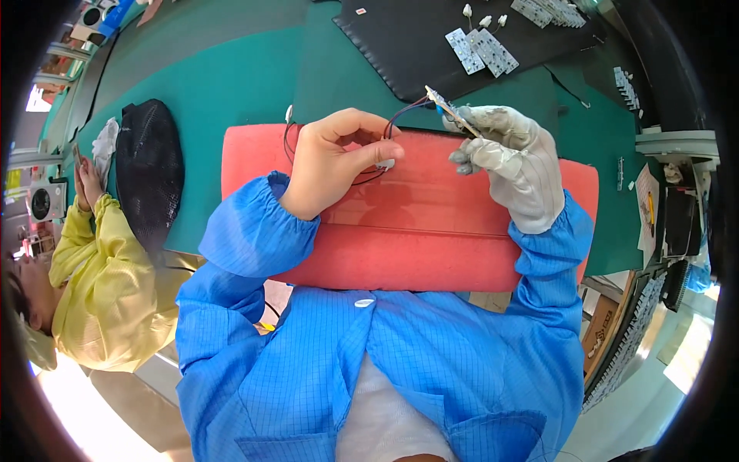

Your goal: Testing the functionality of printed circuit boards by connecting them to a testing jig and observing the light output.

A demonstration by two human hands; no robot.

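My bare left hand [332, 160] pinches dark thin wires [394, 122] between thumb and fingers. A small white connector [387, 163] shows just below the thumb tip. My right hand [517, 158], in a whitish work glove with greyed fingertips, grips a small circuit board [454, 114], seen nearly edge-on and tilted. Something blue sits on the board's underside near the wires, which run from its upper end to my left hand. More wire loops below and behind the left hand, with a white plug [289, 114] sticking up. Both hands are above a red padded cushion [400, 258].
Green matting [231, 85] covers the bench. A black mat [408, 46] at the back bears several white circuit boards [481, 52] and small white connectors. On the left lie a black mesh bag [150, 169] and a co-worker's hands [88, 181]. Paper with a pen [649, 212] lies right.
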